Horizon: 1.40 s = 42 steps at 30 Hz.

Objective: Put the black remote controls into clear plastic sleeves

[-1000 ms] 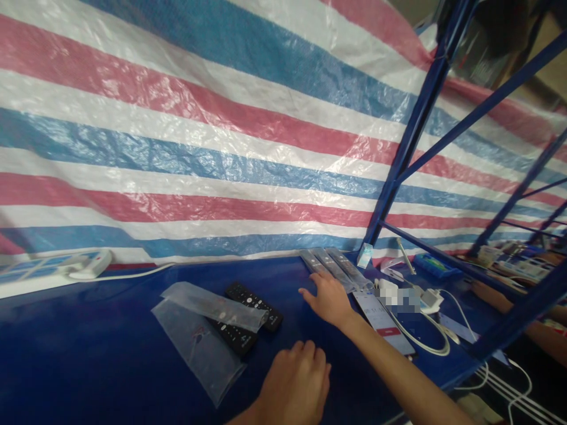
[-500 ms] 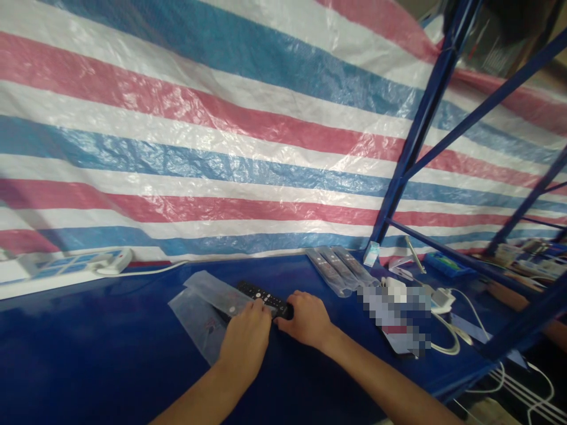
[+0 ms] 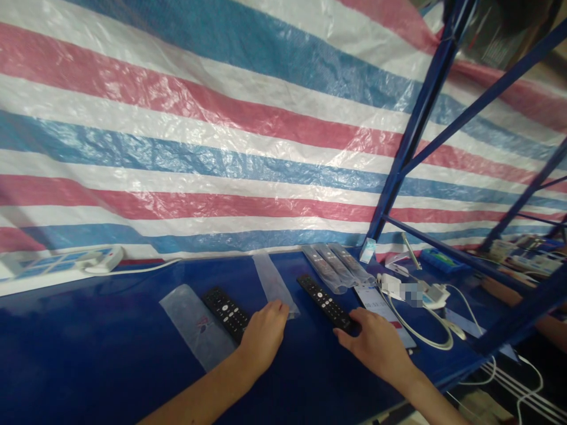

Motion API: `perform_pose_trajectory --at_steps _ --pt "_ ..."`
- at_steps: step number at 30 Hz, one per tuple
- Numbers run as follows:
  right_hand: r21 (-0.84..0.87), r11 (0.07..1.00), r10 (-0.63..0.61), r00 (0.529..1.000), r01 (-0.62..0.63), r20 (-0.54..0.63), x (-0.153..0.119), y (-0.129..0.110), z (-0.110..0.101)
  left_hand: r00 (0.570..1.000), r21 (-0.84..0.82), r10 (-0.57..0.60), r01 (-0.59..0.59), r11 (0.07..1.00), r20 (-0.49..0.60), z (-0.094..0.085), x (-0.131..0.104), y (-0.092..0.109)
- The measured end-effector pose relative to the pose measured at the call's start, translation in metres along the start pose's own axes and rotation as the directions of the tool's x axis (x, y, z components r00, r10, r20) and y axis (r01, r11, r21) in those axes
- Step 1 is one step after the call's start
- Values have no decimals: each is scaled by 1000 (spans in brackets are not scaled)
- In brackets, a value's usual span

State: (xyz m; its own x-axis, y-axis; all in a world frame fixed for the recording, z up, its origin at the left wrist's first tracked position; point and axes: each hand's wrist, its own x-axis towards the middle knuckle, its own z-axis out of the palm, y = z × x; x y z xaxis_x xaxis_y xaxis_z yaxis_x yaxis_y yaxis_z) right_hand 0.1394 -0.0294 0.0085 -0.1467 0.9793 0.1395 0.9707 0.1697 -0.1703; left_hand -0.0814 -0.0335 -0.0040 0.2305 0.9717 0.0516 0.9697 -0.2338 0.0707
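Observation:
My right hand is closed on the near end of a black remote control, which lies slanted over the blue tabletop. To its left is a narrow clear plastic sleeve, and the curled fingers of my left hand pinch its near end. A second black remote control rests on the table, its lower end hidden behind my left hand. Beside that remote, a wider clear plastic sleeve with a small red mark lies flat, partly covered by my left forearm.
Several bagged remotes lie in a row at the back. A phone, white cables and a small box sit to the right. A power strip stands far left. A blue metal frame rises before the striped sheet.
My right hand has moved right with one remote, now apart from the narrow sleeve. That sleeve has turned and shifted right under my left hand. The second remote is now uncovered.

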Motion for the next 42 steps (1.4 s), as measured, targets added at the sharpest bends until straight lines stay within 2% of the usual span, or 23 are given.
perform_pose_trajectory --at_steps 3,7,12,19,23,27,30,33,37,42 --pt "37 999 -32 999 33 -26 -27 10 -5 999 -11 -19 18 1000 -50 5 4 -6" --pt "57 981 -185 981 188 -57 -57 17 0 996 -37 -41 39 999 -74 5 5 -10" --pt "38 971 -232 968 237 -92 -69 14 15 997 -58 -35 31 998 -73 2 4 -10" --pt "65 983 -170 985 171 -27 -62 -3 23 999 -60 12 -14 998 -29 1 0 -5" --pt "78 987 -138 990 140 -33 -56 -18 24 998 -69 67 -67 995 -4 1 -3 -2" --pt "99 989 -110 993 107 35 -42 -37 27 986 -70 163 -165 984 -27 2 -4 -2" --pt "118 984 -139 989 131 59 -27 -47 28 984 -68 177 -178 982 -24 3 -3 -4" --pt "161 965 -218 974 207 55 -15 -45 27 991 -79 134 -135 988 -15 3 -3 -5" --pt "310 895 -363 928 321 87 -12 -29 22 996 -112 86 -89 990 -26 4 -4 -6" --pt "307 909 -316 946 283 65 -8 -24 22 990 -132 131 -138 982 -57 7 -4 -9"
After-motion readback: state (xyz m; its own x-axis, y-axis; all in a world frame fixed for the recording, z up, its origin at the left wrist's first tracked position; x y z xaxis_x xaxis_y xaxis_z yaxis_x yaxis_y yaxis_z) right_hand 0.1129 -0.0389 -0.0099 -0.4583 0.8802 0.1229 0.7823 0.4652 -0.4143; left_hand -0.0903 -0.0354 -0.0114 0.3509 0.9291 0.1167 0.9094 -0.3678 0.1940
